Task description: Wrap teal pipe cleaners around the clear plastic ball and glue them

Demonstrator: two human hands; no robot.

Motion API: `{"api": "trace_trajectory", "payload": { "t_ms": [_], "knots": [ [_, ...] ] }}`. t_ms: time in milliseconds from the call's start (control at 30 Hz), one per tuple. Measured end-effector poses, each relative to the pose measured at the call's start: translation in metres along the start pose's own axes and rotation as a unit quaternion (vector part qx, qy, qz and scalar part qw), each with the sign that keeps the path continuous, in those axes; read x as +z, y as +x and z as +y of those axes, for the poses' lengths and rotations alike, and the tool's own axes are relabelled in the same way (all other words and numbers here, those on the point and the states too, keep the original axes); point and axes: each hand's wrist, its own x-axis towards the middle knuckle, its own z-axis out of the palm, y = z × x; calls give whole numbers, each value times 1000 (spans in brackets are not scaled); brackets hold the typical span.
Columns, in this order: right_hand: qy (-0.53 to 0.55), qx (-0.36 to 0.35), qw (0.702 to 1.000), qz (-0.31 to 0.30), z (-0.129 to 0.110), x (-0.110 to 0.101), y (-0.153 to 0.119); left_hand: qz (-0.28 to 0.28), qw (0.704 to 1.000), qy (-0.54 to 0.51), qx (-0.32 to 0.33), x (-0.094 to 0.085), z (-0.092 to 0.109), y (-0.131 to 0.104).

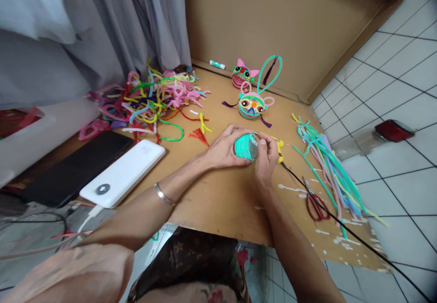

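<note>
step in hand, as judged: covering a ball (243, 147) with teal fuzzy strand. the ball is within the left hand (223, 149), held above the counter (218, 202). left hand: curved firmly around the wound side, thumb below. right hand (267, 155): fingers bent narrow at the ball's bare, greyish end; cannot tell whether a strand end is pinched there.

coverage: part only; the bare end faces the right hand.

nearby: yellow glue gun (280, 151) just beyond the right hand; scissors (311, 195) and stem bundle (322, 159) to its right; a decorated figure (251, 107) beyond both hands.

next move, judged: seems to call for a steady left hand, slowly turning the ball, while the right hand lays strand snug against the last row, without gaps.
</note>
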Motion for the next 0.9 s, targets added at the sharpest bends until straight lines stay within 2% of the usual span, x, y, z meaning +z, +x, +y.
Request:
{"api": "trace_trajectory", "payload": {
  "t_ms": [100,200,433,900],
  "knots": [
    [-74,-85,993,19,-10,-5,-2,24,999,48,-7,0,2,-1],
    [-124,-143,982,8,-21,-8,-5,50,994,98,-11,2,2,-2],
    [-165,-142,976,-19,-29,-4,-7,62,985,157,-21,4,0,-3],
    [-131,-176,975,-31,-22,-2,-7,78,995,55,-29,5,-1,-1]
  ]
}}
